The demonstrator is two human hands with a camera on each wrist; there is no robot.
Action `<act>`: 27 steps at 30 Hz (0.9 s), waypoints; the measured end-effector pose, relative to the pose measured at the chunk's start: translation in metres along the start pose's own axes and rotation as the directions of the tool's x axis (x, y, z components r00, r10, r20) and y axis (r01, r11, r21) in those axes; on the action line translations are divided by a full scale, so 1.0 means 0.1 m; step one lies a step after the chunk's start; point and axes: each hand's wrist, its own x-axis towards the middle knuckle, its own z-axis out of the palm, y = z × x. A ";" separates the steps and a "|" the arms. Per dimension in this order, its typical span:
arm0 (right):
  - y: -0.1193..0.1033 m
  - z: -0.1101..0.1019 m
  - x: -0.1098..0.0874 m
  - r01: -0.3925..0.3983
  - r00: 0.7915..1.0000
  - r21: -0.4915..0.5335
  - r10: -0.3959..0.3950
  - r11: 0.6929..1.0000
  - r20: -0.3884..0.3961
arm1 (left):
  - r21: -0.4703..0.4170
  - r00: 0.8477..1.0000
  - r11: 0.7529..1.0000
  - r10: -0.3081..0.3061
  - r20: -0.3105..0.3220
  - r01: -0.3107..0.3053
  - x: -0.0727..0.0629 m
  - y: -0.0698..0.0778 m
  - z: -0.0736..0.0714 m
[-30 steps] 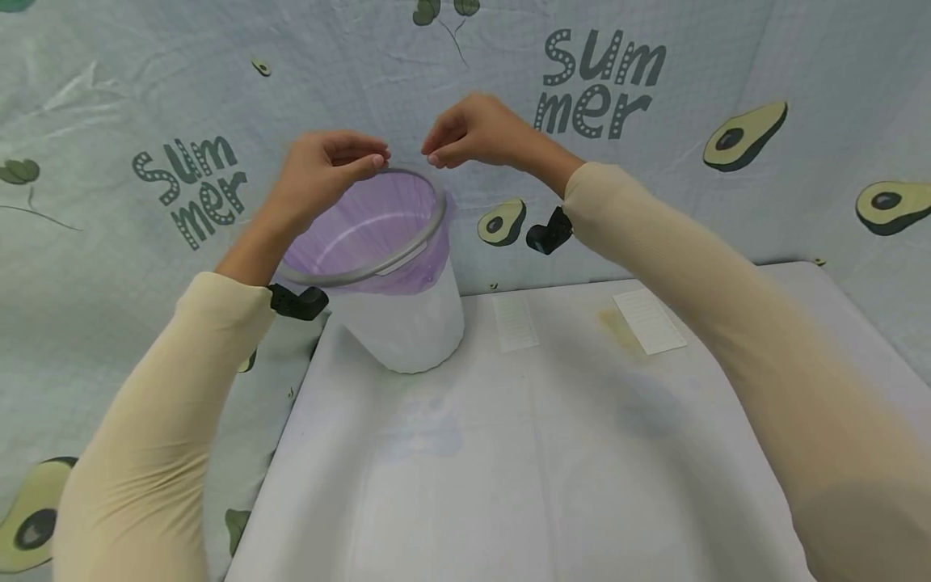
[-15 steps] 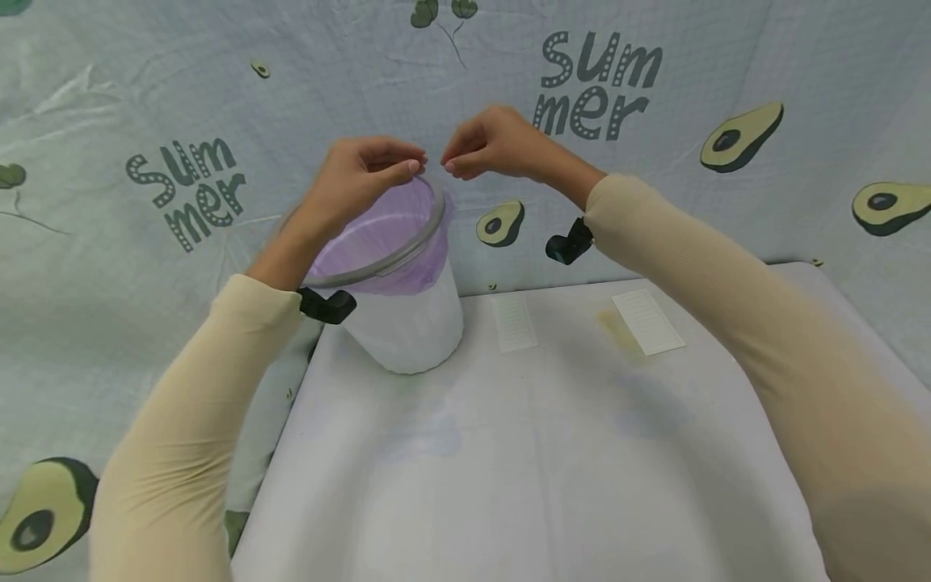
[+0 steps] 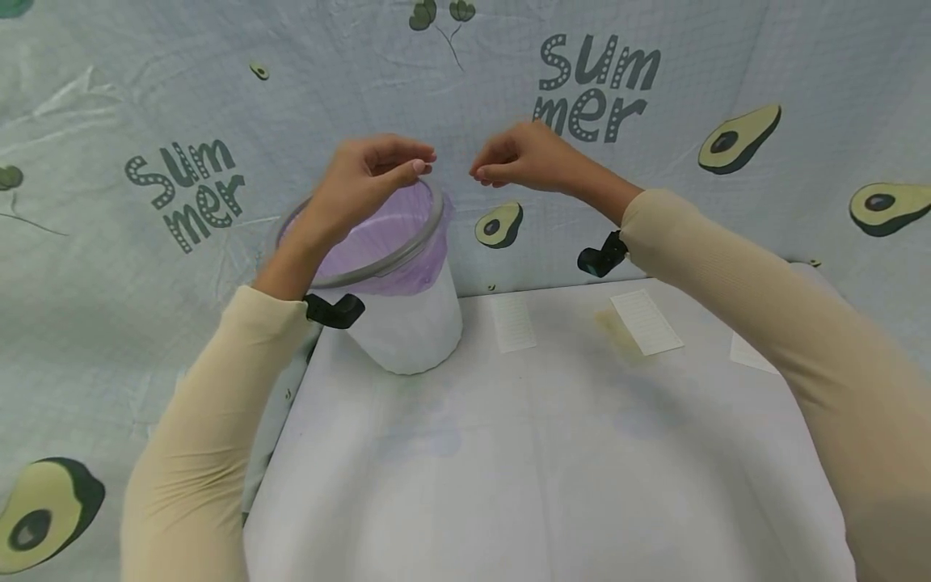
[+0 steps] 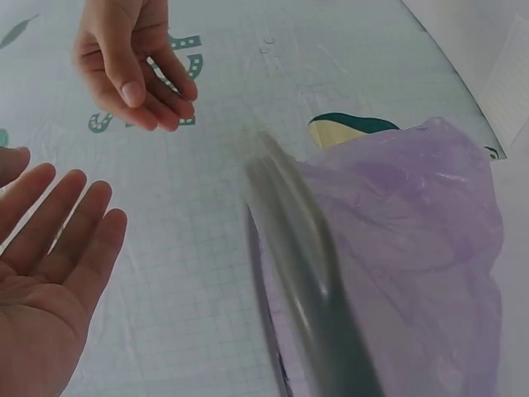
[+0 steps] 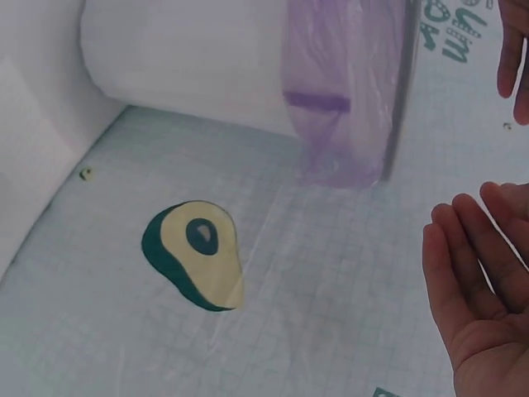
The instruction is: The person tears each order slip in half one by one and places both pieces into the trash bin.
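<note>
A white bin [image 3: 410, 331] stands at the table's back left, lined with a translucent purple bag [image 3: 425, 275] that folds out over the grey ring at its rim [image 3: 364, 275]. Above this rim is my left hand [image 3: 356, 182], palm turned inward, with nothing in it. To the right of the bin, my right hand [image 3: 534, 158] hangs in the air, its fingers loosely bent and holding nothing. The left wrist view shows the left palm [image 4: 50, 281] apart from the bin's ring. In the right wrist view, the right fingers [image 5: 467, 256] are clear of the bag.
A white lined card [image 3: 513, 323] lies right of the bin. Farther right is another white card [image 3: 647, 322] beside a yellowish patch [image 3: 618, 330]. Part of a third card [image 3: 751, 354] shows by the right sleeve. A printed cloth [image 3: 291, 97] hangs behind the table [image 3: 473, 477].
My left hand has moved right over the bin. The right hand has moved right and lower, away from the bin. A card has come into view beside the right sleeve.
</note>
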 end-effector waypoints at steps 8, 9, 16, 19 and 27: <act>0.11 0.03 -0.20 0.001 1.000 -0.046 0.000 0.999 0.030 | 0.016 0.995 1.000 0.018 0.102 -0.019 0.04 -0.02 0.15; 0.13 0.03 -0.23 0.004 0.999 -0.040 -0.002 0.999 0.033 | 0.015 0.993 1.000 0.014 0.115 -0.016 0.05 -0.02 0.17; 0.24 0.04 -0.42 0.042 0.998 -0.070 -0.038 0.997 0.055 | -0.002 0.984 1.000 0.029 0.174 -0.029 0.03 -0.05 0.31; 0.26 0.03 -0.51 0.044 0.996 -0.085 -0.038 0.995 0.075 | 0.003 0.984 0.999 0.032 0.174 -0.032 0.00 -0.06 0.38; 0.36 -0.04 -0.73 -0.055 0.992 -0.075 0.063 0.996 0.112 | 0.024 0.983 0.998 0.060 0.173 -0.065 -0.09 -0.10 0.53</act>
